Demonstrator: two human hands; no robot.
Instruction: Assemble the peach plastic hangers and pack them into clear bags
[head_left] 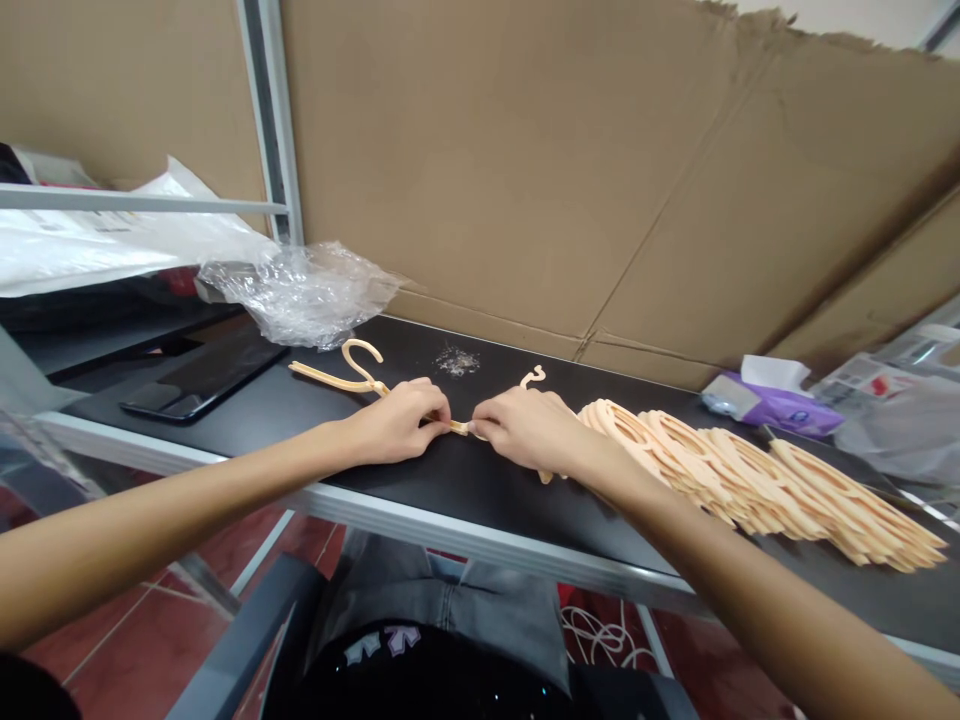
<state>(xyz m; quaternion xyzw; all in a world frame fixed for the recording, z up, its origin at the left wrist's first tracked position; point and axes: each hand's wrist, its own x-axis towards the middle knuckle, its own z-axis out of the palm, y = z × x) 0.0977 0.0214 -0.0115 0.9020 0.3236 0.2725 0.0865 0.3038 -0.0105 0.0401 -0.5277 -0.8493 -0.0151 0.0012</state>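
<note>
A peach plastic clothes hanger (362, 384) lies across the black tabletop, its hook and one arm sticking out to the left. My left hand (397, 420) pinches its other arm, whose end (458, 427) shows between my hands. Right beside that end, my right hand (525, 425) is closed on a peach plastic hanger piece (534, 377). Part of this piece, with a small curled tip, shows above the hand and another bit below it; the middle is hidden by my fingers. Whether the two parts are joined I cannot tell.
Stacked peach hanger pieces (735, 470) fan out on the right. Behind them are a purple tissue pack (784, 400) and clear plastic bags (900, 410). A dark phone (202, 375) and crumpled clear wrap (307, 290) lie left. Small pale shavings (457, 361) sit near the cardboard wall (480, 180).
</note>
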